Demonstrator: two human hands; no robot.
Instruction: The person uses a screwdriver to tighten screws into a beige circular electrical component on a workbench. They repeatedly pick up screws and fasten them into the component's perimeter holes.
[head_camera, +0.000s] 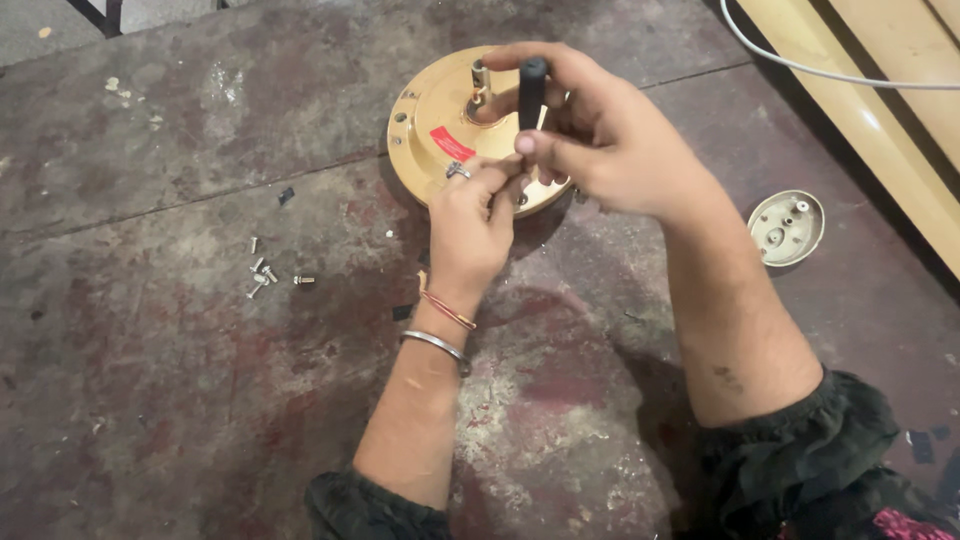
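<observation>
A round gold-coloured metal motor housing (428, 128) with a central shaft and a red label lies flat on the floor. My right hand (600, 140) is over its near edge, closed around the black handle of a screwdriver (532, 88) that stands upright. My left hand (472, 220), with a ring, a red thread band and a metal bangle, pinches the tool's lower end at the housing's rim; the tip is hidden by my fingers.
Several loose screws (266, 274) lie on the worn reddish floor to the left. A small round beige plastic cover (787, 227) lies at the right. Pale wooden boards (880, 90) and a white cable (800, 68) run along the upper right.
</observation>
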